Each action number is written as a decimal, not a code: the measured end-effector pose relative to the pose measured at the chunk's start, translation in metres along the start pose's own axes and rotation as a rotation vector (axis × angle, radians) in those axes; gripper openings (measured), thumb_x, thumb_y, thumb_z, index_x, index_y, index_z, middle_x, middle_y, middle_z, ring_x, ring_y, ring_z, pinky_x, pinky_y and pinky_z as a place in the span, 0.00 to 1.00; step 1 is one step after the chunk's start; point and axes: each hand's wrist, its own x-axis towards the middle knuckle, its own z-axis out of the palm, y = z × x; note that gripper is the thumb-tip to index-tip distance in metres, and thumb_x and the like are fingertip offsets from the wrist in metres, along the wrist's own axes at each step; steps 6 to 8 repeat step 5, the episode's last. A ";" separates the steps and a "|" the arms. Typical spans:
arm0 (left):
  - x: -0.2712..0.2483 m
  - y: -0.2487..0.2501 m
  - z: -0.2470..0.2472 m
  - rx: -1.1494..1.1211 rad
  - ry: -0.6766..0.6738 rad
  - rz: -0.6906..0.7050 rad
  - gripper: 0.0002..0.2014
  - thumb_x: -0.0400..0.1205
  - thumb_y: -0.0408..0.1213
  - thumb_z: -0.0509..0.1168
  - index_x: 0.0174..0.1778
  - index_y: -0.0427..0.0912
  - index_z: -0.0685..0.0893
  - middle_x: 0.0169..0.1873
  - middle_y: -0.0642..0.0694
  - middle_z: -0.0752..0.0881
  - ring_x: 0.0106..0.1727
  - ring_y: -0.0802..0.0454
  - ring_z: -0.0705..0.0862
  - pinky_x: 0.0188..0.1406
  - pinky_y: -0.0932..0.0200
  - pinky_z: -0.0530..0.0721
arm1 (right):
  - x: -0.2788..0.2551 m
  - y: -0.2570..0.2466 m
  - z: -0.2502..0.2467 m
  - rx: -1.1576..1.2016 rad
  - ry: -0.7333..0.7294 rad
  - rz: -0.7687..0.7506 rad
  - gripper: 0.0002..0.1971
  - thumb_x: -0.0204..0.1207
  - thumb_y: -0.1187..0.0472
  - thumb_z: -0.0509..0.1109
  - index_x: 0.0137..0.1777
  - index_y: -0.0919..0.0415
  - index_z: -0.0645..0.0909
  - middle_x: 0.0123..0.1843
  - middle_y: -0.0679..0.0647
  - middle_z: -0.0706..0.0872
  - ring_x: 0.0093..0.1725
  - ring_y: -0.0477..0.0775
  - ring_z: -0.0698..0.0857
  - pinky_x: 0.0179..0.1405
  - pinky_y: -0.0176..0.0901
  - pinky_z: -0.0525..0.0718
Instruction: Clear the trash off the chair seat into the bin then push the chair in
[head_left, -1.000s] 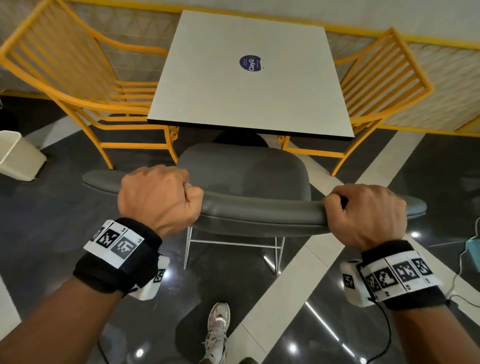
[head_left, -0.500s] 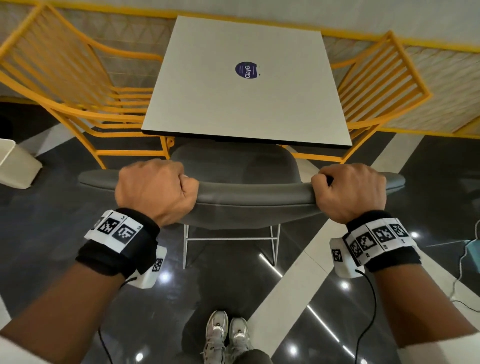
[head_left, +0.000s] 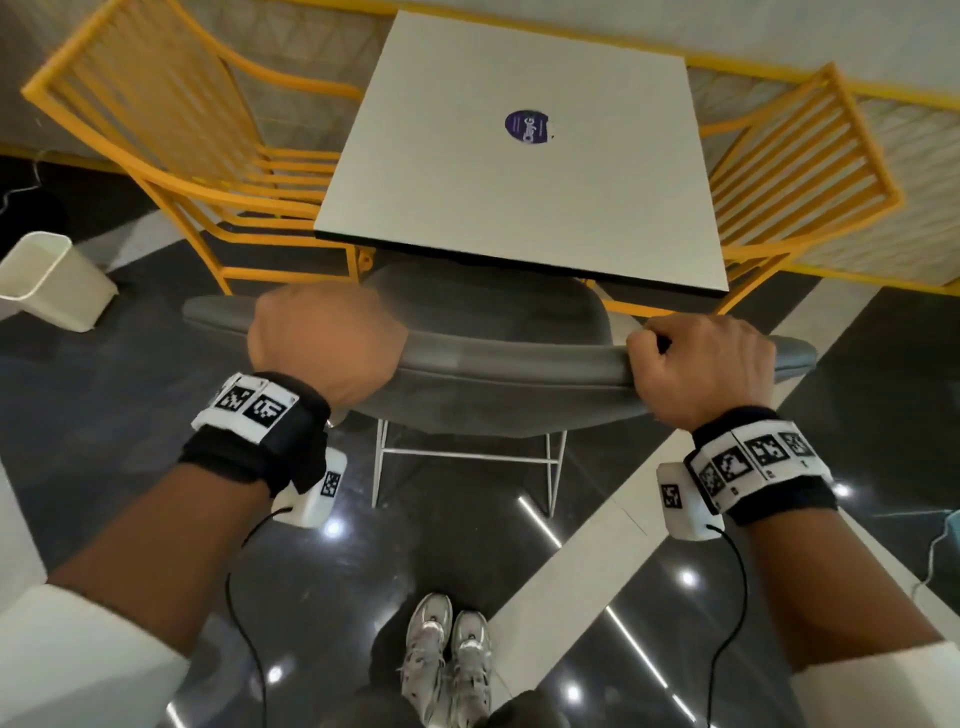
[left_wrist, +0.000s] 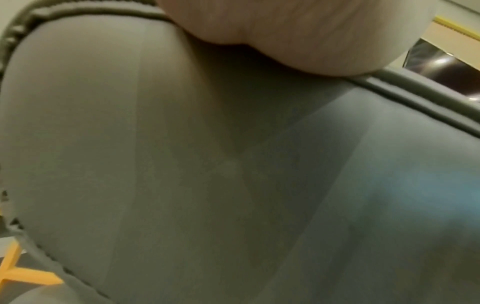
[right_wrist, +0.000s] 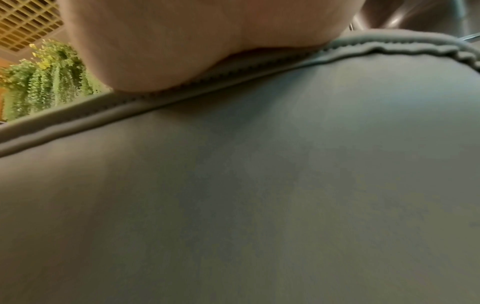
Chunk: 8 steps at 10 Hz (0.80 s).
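The bin stands on the floor at far left, well apart from the chair. The left hand is curled over the top edge of the grey chair backrest, knuckles up, wrist straight behind it. The chair's padded shell should yield slightly under grip, while its thin white legs suggest moderate weight; the welted top edge is the sound hold. Its seat lies partly under the tabletop. The right hand grips the same edge near its right end.
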 end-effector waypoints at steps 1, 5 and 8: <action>-0.006 0.002 -0.001 -0.034 -0.001 -0.022 0.16 0.77 0.50 0.55 0.29 0.45 0.78 0.23 0.49 0.75 0.29 0.42 0.74 0.33 0.55 0.67 | -0.005 -0.003 -0.002 0.033 0.003 0.010 0.20 0.75 0.47 0.56 0.29 0.58 0.79 0.23 0.55 0.77 0.30 0.64 0.76 0.37 0.46 0.70; -0.156 -0.024 0.025 -0.287 -0.037 -0.120 0.32 0.71 0.41 0.63 0.75 0.43 0.74 0.79 0.44 0.70 0.81 0.44 0.67 0.80 0.41 0.62 | -0.137 -0.015 0.023 0.475 0.108 -0.151 0.22 0.72 0.63 0.71 0.68 0.62 0.81 0.71 0.59 0.78 0.70 0.58 0.76 0.74 0.51 0.72; -0.156 -0.024 0.025 -0.287 -0.037 -0.120 0.32 0.71 0.41 0.63 0.75 0.43 0.74 0.79 0.44 0.70 0.81 0.44 0.67 0.80 0.41 0.62 | -0.137 -0.015 0.023 0.475 0.108 -0.151 0.22 0.72 0.63 0.71 0.68 0.62 0.81 0.71 0.59 0.78 0.70 0.58 0.76 0.74 0.51 0.72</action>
